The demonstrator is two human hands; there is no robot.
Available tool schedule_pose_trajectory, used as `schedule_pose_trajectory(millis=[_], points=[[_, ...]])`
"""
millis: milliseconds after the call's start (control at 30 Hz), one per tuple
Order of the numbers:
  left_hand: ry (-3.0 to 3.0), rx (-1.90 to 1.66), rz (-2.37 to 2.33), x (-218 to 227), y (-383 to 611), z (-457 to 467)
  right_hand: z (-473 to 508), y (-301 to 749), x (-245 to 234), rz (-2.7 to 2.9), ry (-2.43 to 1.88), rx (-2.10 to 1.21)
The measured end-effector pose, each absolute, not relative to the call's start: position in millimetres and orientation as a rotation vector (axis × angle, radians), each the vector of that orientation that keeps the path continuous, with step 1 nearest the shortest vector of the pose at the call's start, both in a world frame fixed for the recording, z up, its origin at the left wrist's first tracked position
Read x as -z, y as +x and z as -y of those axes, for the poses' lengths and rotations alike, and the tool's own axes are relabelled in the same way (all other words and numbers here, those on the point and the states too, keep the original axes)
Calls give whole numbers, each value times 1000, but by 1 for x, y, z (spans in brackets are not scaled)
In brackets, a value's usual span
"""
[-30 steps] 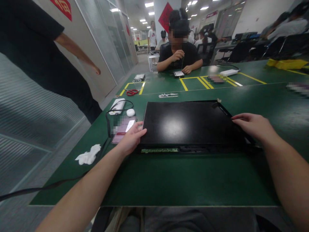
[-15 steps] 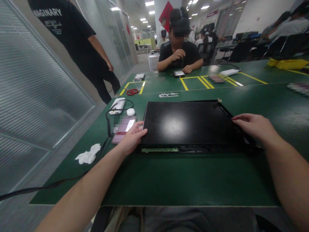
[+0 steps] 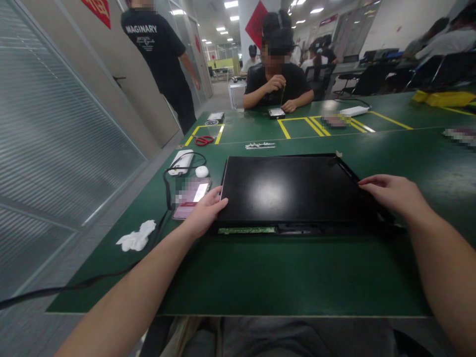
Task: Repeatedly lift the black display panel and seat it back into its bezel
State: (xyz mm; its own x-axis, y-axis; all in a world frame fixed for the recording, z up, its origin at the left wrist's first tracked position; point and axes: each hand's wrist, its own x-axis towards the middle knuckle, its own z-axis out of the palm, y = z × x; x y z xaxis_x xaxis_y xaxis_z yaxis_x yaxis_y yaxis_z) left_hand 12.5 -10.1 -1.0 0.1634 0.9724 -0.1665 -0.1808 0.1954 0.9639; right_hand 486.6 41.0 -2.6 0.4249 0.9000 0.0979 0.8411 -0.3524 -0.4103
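A flat black display panel (image 3: 312,191) lies in front of me, with a black plastic frame (image 3: 345,168) showing past its far and right edges. Along the near edge runs a narrow green circuit board (image 3: 246,230). At the panel's left edge is my left hand (image 3: 208,209), closed with the thumb on top and the fingers partly hidden behind the edge. My right hand (image 3: 394,193) pinches at the right side, its thumb and fingers together on the frame's edge. How firmly it holds there I cannot tell.
Left of the panel lie a phone (image 3: 191,198), a white round case (image 3: 202,171), a white power bank (image 3: 181,162), a black cable (image 3: 166,191) and a crumpled tissue (image 3: 137,236). Red scissors (image 3: 204,141) lie farther back. Across the green table (image 3: 290,277) sits another person (image 3: 278,89).
The standing person at the left has walked farther off, toward the back. My hands and the display panel stay almost in the same place.
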Motion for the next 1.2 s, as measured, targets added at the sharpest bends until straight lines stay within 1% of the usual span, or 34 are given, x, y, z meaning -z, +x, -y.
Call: schedule_pose_trajectory(millis=[467, 667, 1200], points=[[1002, -1068, -1058, -2, 14, 10, -40, 485, 2, 1472, -2290, -231], [999, -991, -1133, -6, 13, 12, -39, 485, 2, 1489, -2289, -212], [930, -995, -1111, -10, 12, 12, -43, 495, 9, 1479, -2254, -209]])
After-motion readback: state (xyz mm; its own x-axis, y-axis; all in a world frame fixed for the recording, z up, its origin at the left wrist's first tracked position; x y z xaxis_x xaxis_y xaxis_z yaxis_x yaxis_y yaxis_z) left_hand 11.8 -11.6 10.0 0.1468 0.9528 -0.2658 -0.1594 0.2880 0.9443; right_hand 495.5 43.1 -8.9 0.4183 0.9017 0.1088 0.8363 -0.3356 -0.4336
